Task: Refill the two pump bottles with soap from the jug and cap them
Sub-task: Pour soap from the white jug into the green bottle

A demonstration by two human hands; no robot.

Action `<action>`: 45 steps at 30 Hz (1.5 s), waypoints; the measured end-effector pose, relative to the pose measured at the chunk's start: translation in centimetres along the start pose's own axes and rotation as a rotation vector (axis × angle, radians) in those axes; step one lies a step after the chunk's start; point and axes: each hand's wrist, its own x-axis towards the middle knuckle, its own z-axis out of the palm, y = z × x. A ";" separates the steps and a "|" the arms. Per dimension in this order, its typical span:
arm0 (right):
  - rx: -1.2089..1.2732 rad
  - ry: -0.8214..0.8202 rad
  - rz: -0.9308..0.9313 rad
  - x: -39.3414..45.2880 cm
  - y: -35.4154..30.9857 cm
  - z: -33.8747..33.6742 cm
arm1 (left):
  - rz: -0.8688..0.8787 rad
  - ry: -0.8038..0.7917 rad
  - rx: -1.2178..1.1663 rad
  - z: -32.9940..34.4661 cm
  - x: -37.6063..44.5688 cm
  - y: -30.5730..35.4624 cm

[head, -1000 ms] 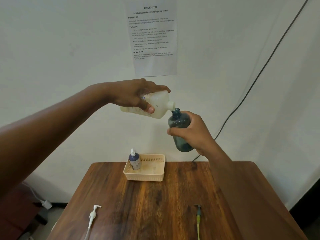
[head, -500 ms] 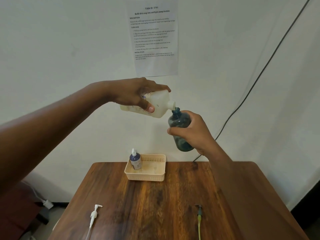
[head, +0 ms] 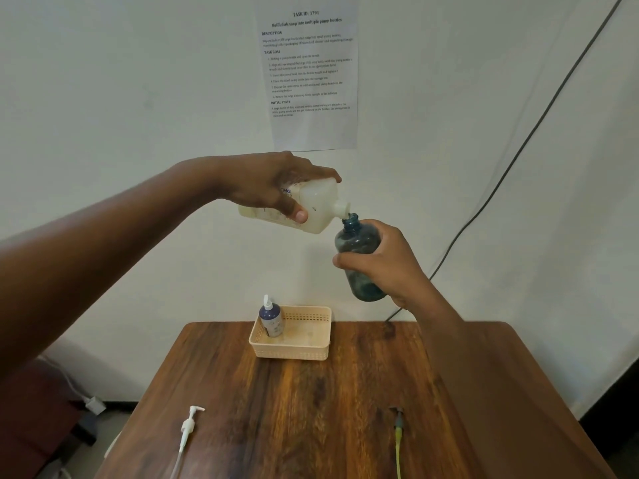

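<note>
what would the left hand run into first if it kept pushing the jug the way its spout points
Most likely the teal bottle in the right hand: the left hand tips the jug with its spout at the bottle's open mouth. Depth is hard to judge from one view.

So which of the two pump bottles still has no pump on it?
The teal bottle held in the right hand, neck open under the jug. The purple bottle in the basket already wears its pump.

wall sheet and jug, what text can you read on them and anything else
"TASK ID: 3791": top of sheet
"Refill dish soap into multiple pump bottles": sheet title
"DESCRIPTION", "TASK GOAL", "INITIAL STATE": sheet headings
Sheet body text: too small to read
"THG": jug label, rest hidden by left hand
Basket bottle label: too blurred to read
</note>
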 end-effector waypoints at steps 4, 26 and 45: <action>-0.005 -0.008 -0.006 0.0 -0.2 0.0 | -0.007 -0.007 0.021 -0.2 -0.1 0.1; -0.023 0.014 -0.007 -0.1 -0.6 0.5 | 0.039 -0.043 0.030 -1.0 -0.7 0.6; -0.021 0.020 -0.029 0.0 -0.9 0.2 | 0.015 -0.043 0.027 -1.6 -0.5 0.7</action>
